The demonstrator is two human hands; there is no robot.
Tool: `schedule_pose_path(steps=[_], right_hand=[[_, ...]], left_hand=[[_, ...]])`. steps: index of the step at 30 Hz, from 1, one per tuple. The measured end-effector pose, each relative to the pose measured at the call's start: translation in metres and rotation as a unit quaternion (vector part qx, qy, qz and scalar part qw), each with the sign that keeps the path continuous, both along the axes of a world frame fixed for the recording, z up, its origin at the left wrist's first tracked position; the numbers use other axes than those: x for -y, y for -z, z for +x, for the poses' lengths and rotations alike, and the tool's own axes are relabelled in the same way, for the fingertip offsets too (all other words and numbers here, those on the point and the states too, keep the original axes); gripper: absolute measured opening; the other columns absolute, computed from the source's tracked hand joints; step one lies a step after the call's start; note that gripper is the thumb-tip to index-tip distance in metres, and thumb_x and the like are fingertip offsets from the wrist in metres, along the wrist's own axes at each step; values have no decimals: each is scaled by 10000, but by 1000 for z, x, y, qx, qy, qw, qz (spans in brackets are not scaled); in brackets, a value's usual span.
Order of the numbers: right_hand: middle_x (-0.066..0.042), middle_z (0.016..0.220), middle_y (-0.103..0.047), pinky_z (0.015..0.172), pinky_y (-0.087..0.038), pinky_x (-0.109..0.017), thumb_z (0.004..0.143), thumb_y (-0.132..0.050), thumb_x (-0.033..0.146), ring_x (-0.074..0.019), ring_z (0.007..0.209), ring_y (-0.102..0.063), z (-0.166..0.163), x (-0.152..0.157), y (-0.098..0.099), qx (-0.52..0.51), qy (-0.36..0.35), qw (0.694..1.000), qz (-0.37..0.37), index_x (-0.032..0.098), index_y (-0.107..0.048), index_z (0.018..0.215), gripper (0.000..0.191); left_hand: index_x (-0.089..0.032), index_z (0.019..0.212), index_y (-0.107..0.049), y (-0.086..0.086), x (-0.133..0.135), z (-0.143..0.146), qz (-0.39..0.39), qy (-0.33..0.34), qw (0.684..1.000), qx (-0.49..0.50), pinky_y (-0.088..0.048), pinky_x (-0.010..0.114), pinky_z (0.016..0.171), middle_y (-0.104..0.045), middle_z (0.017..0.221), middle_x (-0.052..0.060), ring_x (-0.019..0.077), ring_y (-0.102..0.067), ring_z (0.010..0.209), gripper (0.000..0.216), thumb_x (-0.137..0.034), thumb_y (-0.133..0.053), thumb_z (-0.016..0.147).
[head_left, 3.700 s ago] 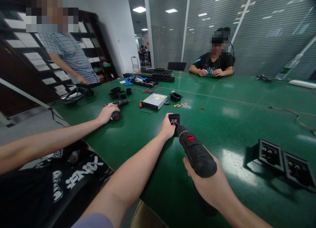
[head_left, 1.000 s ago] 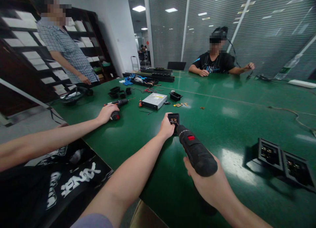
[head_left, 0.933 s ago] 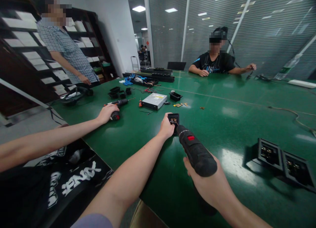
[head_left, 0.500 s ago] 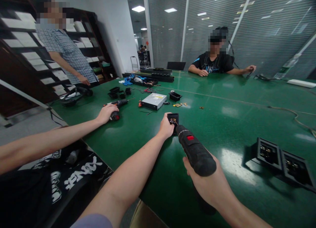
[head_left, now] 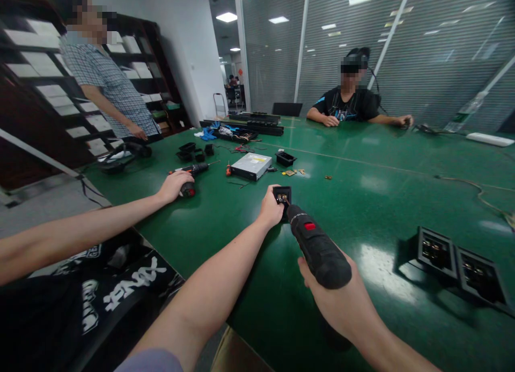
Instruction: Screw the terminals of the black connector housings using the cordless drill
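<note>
My left hand [head_left: 272, 206] grips a small black plastic box [head_left: 286, 190] by its left side, on the green table [head_left: 225, 232]. Brass-coloured metal parts show inside the box. My right hand [head_left: 338, 302] is wrapped round the handle of a black cordless drill [head_left: 319, 248] with a red switch on top. The drill points away from me, its bit reaching into the box; the exact contact point is too small to make out. Two similar black boxes [head_left: 436, 249] with brass parts inside stand to the right.
At left, a co-worker's hand [head_left: 177, 183] rests on another drill [head_left: 197, 169]. Beyond my left hand lie a silver disc drive [head_left: 251, 165], an orange screwdriver [head_left: 228, 169], a black open box [head_left: 285, 158] and small brass pieces [head_left: 290, 173]. A person [head_left: 346, 106] sits across the table; another stands at left.
My hands, the drill and the box have stayed almost in place. The view has shifted slightly. The seated person across the table has moved a little.
</note>
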State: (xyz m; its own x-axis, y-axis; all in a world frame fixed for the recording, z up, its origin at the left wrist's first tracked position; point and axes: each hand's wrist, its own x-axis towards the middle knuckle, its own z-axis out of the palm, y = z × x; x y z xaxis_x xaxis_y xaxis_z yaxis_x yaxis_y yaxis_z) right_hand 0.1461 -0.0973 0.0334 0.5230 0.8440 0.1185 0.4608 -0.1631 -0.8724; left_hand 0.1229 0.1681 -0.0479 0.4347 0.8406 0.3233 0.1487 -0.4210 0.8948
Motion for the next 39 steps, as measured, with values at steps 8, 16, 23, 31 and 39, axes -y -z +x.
schedule_pose_path(steps=[8, 16, 23, 31, 39], right_hand=[[-48, 760, -691, 555, -474, -305, 862, -655, 341, -212, 606, -639, -1, -1, 0, 0, 4, 1000, 16, 187, -637, 1043, 238], [-21, 754, -684, 543, -468, -290, 864, -648, 307, -197, 603, -628, -2, -1, -2, -10, -3, 1000, 0, 207, -628, 1068, 229], [-40, 778, -695, 534, -465, -288, 856, -645, 292, -205, 619, -643, -2, 1, -3, -13, -7, 1000, -1, 193, -633, 1097, 260], [-26, 741, -677, 532, -457, -282, 865, -635, 304, -193, 592, -620, -1, 0, -5, -15, -12, 1000, -10, 187, -629, 1073, 239], [-24, 730, -664, 536, -448, -283, 851, -642, 286, -193, 584, -610, -2, -1, 0, -10, -9, 1000, 5, 190, -629, 1070, 240]], left_hand=[[-237, 1216, -525, -4, 2, -1, -5, -1, 1000, -1, -490, 297, 895, -651, 1049, 22, 153, -605, 935, 662, 49, -528, 619], [-238, 1226, -531, -3, 2, -2, -11, -7, 1000, -2, -485, 319, 931, -656, 1068, 30, 165, -609, 963, 665, 51, -554, 627], [-242, 1236, -522, 0, 0, 0, -11, -9, 1000, 2, -490, 315, 921, -664, 1043, 22, 155, -613, 937, 683, 55, -537, 622], [-228, 1244, -512, 5, -3, 0, 12, -4, 1000, -3, -489, 297, 904, -654, 1066, 32, 155, -615, 952, 682, 47, -519, 620], [-230, 1238, -505, 9, -5, 1, 14, 1, 1000, -2, -492, 291, 885, -650, 1056, 28, 153, -617, 944, 662, 37, -514, 632]])
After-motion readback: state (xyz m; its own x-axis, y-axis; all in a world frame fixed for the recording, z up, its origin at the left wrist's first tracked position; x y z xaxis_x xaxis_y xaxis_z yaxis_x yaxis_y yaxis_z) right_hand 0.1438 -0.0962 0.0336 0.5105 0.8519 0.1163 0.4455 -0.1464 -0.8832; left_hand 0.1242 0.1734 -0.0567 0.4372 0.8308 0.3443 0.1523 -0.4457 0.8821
